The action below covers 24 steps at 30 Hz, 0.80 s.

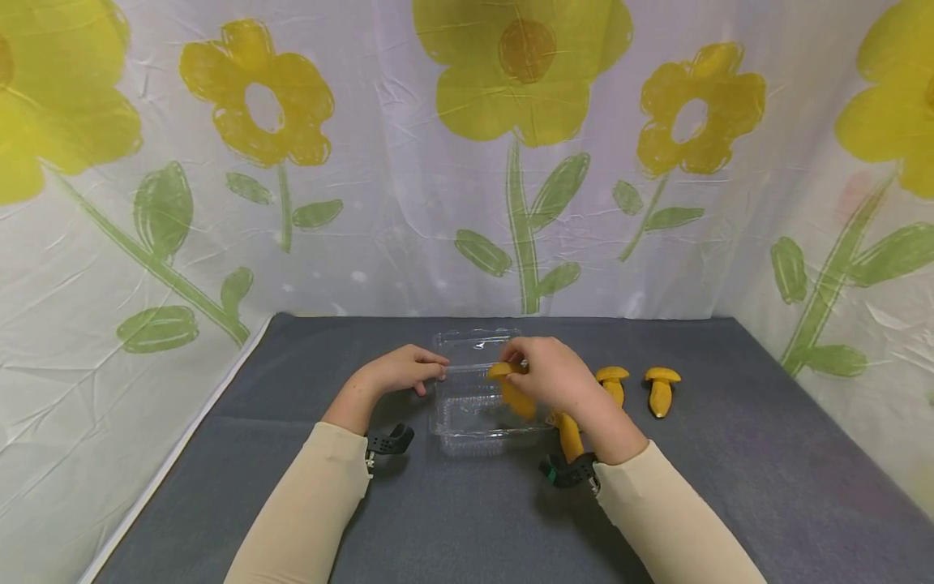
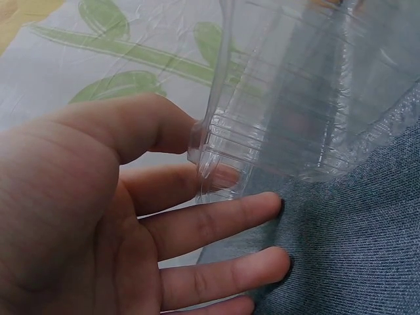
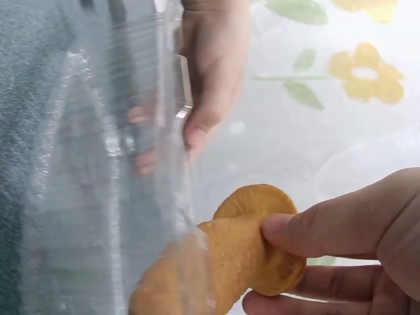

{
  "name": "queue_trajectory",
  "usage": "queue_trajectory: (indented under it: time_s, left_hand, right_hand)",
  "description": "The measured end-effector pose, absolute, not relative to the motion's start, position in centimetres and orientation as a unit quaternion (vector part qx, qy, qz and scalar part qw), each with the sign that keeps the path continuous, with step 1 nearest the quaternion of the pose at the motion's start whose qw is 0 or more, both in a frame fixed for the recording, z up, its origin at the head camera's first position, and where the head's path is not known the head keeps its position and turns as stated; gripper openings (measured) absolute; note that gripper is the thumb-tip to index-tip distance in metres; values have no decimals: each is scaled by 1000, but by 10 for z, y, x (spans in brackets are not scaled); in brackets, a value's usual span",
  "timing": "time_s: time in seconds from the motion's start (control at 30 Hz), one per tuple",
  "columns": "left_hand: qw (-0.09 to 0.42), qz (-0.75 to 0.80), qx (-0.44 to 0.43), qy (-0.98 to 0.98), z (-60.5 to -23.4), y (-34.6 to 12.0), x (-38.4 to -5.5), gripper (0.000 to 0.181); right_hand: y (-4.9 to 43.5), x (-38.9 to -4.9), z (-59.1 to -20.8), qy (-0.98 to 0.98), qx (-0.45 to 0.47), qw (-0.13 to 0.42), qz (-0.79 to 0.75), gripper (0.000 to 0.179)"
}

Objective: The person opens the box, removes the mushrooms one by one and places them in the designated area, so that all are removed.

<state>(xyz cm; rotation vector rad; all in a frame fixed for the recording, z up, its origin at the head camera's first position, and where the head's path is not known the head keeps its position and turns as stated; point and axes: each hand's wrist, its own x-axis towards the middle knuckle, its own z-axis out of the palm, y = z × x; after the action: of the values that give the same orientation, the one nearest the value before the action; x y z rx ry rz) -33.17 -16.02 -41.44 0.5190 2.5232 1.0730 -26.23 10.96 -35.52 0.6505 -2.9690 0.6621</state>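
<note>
A clear plastic clamshell box [image 1: 467, 442] lies opened on the table, its lid [image 1: 474, 345] folded back. My left hand [image 1: 404, 371] pinches the box's left rim between thumb and index finger, its other fingers spread, as the left wrist view shows. An orange-yellow mushroom [image 3: 230, 252] is pinched by its cap in my right hand [image 1: 550, 373]. Its stem hangs down over the box, slightly blurred in the head view. Just under my right wrist lies another mushroom [image 1: 571, 438], partly hidden by the arm.
Two more mushrooms, one near my right forearm [image 1: 613, 383] and one farther right [image 1: 661, 393], lie on the dark grey cloth [image 1: 467, 519]. A flower-printed curtain [image 1: 379, 243] encloses the back and sides of the table. Dark straps circle both wrists.
</note>
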Motion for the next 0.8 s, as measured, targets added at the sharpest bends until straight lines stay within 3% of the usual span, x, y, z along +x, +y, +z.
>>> queue_trajectory:
  time_s: [0.8]
  left_hand:
    - [173,375,181,893,-416,-160,-333,40]
  right_hand:
    - [140,-254,-321,-952,185,-43,240,34]
